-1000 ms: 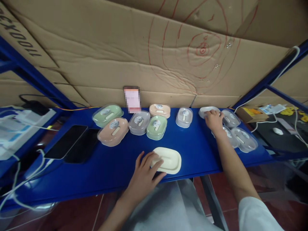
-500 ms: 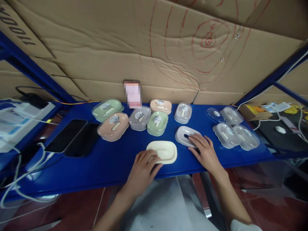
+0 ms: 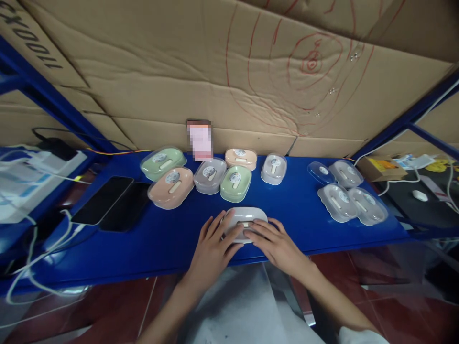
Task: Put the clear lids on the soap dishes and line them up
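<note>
A pale grey oval dish (image 3: 251,213) lies near the front edge of the blue table, with a small light piece in its middle. My left hand (image 3: 216,243) rests on its left side, fingers spread over the rim. On the right side lies my right hand (image 3: 278,243), its fingers apart and reaching onto the dish. The cream dish is not visible now; whatever lies under the grey one is hidden. Behind stand lidded soap boxes: a green one (image 3: 234,185), a grey one (image 3: 210,177) and an orange one (image 3: 171,188).
Two black phones (image 3: 103,199) lie at the left beside white cables (image 3: 30,258). Several clear-lidded grey boxes (image 3: 337,203) and a loose clear lid (image 3: 320,173) are at the right. Cardboard (image 3: 161,71) lines the back; a pixelated card (image 3: 201,141) leans there.
My right hand has moved left with the grey dish, which now sits where the cream dish was. My left hand remains at that spot, its fingers now on the grey dish.
</note>
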A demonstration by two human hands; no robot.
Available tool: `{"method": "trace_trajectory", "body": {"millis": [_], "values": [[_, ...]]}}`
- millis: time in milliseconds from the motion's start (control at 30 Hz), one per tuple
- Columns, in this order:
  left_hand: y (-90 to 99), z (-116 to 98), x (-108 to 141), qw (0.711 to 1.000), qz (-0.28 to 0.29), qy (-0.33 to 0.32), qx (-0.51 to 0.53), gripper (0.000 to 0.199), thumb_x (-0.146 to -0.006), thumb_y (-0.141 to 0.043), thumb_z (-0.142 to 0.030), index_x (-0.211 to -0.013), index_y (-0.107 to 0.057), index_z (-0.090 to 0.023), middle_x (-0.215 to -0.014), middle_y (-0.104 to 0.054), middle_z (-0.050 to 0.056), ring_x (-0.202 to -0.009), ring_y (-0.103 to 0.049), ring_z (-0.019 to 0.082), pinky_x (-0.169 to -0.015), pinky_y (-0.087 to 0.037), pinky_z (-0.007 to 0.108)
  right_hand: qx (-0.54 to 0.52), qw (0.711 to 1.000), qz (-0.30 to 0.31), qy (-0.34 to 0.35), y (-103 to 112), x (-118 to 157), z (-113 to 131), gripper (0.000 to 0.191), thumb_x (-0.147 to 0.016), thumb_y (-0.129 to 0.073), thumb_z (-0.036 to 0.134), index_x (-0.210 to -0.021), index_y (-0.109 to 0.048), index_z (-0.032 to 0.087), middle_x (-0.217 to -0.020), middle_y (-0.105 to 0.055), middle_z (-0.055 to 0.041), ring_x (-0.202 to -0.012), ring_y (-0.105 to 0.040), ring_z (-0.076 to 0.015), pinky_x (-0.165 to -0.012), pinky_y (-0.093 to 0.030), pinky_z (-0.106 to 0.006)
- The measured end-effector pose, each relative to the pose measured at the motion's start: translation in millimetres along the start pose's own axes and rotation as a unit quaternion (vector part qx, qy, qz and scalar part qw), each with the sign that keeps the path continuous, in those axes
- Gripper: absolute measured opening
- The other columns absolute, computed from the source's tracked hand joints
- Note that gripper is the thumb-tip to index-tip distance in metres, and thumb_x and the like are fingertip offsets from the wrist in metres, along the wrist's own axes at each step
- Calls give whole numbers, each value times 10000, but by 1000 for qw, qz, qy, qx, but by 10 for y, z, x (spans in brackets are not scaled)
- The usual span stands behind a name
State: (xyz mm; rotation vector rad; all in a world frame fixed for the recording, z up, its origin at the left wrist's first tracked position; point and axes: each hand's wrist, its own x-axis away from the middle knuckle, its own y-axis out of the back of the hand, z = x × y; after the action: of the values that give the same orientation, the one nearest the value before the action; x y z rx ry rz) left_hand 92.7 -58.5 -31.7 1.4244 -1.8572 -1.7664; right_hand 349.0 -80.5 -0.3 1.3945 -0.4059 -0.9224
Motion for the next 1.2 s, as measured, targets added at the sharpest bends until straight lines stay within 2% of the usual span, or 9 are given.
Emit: {"method": "trace_trajectory", "body": {"millis": [200,333,433,500,600,667,767,1000,1200], "values": [[-21,4,7,999,-25,-1,43,496,-1030,-676,-348,-1513,-570,-312,-1699,-452,98,-1565,-437,352,-1175,-529,558,-14,999,31,29,231,-90,-309,567,-1063,-646,443,-1592,-506,295,-1661,-507,-82,-1588,-407,-260,-1288,-365,-577],[-51,12,28,997,-27,27,61,541,-1028,-677,-381,-1543,-539,-290,-1700,-442,127,-1557,-444,361,-1157,-543,567,-25,997,39,67,62,-154,-163,412,-1141,-491,319,-1543,-553,257,-1591,-593,-45,-1548,-466,-177,-1341,-290,-532],[-49,-4,13,999,-10,34,30,513,-1031,-672,-386,-1522,-563,-283,-1692,-453,145,-1521,-486,394,-1217,-414,707,-21,996,31,75,33,-147,-233,391,-1147,-465,304,-1516,-582,252,-1573,-612,-43,-1535,-483,-176,-1338,-297,-524],[-36,-20,-6,999,3,38,3,483,-1037,-663,-374,-1507,-580,-300,-1683,-468,137,-1503,-504,411,-1235,-304,785,-10,998,23,59,162,-150,-509,388,-1144,-467,350,-1499,-603,272,-1579,-607,-48,-1529,-493,-197,-1309,-346,-522],[-21,-29,-23,999,21,48,16,463,-1049,-633,-388,-1501,-584,-296,-1701,-443,134,-1506,-506,387,-1230,-374,710,88,985,-18,-145,462,-197,-1165,423,-1144,-418,370,-1497,-612,241,-1563,-611,-117,-1505,-518,-264,-1240,-414,-529],[-20,-24,-21,998,28,51,32,452,-1060,-606,-386,-1502,-581,-289,-1719,-414,131,-1514,-500,369,-1212,-430,650,196,912,-18,-359,587,-249,-1574,508,-1125,-413,360,-1560,-533,124,-1609,-523,-244,-1526,-473,-363,-1219,-391,-604],[-24,-15,-16,997,30,52,40,438,-1075,-571,-358,-1507,-574,-286,-1733,-388,128,-1523,-487,366,-1206,-438,641,233,860,8,-453,543,-320,-1874,581,-1075,-461,331,-1522,-508,-37,-1524,-514,-405,-1458,-497,-506,-1141,-365,-735],[13,-32,-20,995,36,59,69,445,-1080,-569,-379,-1518,-554,-301,-1744,-366,107,-1535,-464,363,-1230,-423,638,247,904,-12,-348,191,-139,-1537,718,-1068,-464,563,-1622,-419,109,-1615,-484,-266,-1488,-444,-435,-1214,-321,-634],[61,-11,4,980,32,82,179,504,-1067,-611,-347,-1551,-474,-344,-1706,-422,75,-1542,-462,300,-1245,-460,522,192,940,-38,-280,183,290,-1082,519,-1113,-424,480,-1538,-553,212,-1503,-621,-167,-1356,-570,-379,-1051,-496,-538]]}}
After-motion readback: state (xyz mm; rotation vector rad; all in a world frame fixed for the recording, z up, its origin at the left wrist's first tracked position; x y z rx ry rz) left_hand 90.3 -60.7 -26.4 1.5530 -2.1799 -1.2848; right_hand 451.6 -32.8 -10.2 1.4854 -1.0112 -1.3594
